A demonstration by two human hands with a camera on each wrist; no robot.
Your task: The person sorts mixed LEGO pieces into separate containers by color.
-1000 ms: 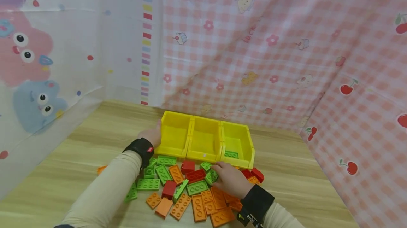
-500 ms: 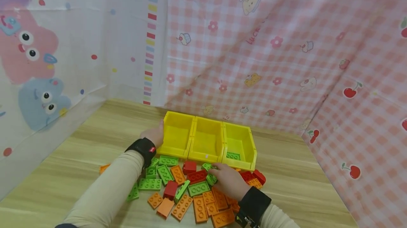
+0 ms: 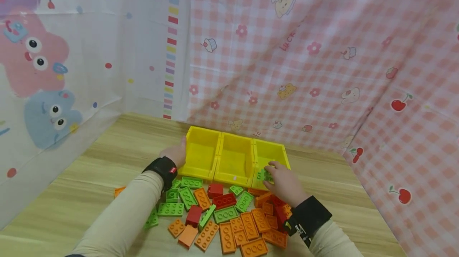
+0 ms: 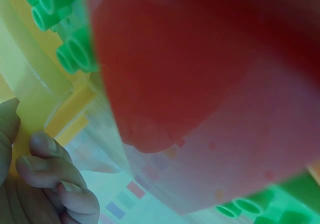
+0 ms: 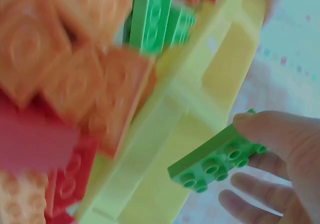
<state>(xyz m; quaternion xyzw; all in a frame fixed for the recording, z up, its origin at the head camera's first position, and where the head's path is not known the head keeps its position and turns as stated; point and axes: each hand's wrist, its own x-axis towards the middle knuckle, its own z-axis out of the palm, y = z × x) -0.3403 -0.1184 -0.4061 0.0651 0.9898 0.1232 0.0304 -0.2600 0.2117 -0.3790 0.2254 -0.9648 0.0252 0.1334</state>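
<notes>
My right hand (image 3: 285,183) is over the right-hand compartment of a yellow three-part bin (image 3: 234,181). In the right wrist view it pinches a green building block (image 5: 215,159) between thumb and fingers, studs showing along one side. Green studs show beside the fingertips in the head view, where the hand partly hides that compartment. At the bin's left end, my left hand (image 3: 175,155) holds the outer side wall; in the left wrist view its thumb and curled fingers (image 4: 55,174) are around the yellow edge. The left and middle compartments show bare yellow floors.
Green, orange and red blocks lie loose in front of the bin, among them a red block (image 3: 194,215) and an orange block (image 3: 207,235). A lone orange block (image 3: 119,191) sits left, near the left sleeve. Patterned cloth walls (image 3: 251,69) rise behind and at both sides.
My right hand has picked up a green block from the pile and moved it up and right, over the right compartment. The left hand has stayed on the bin's left wall.
</notes>
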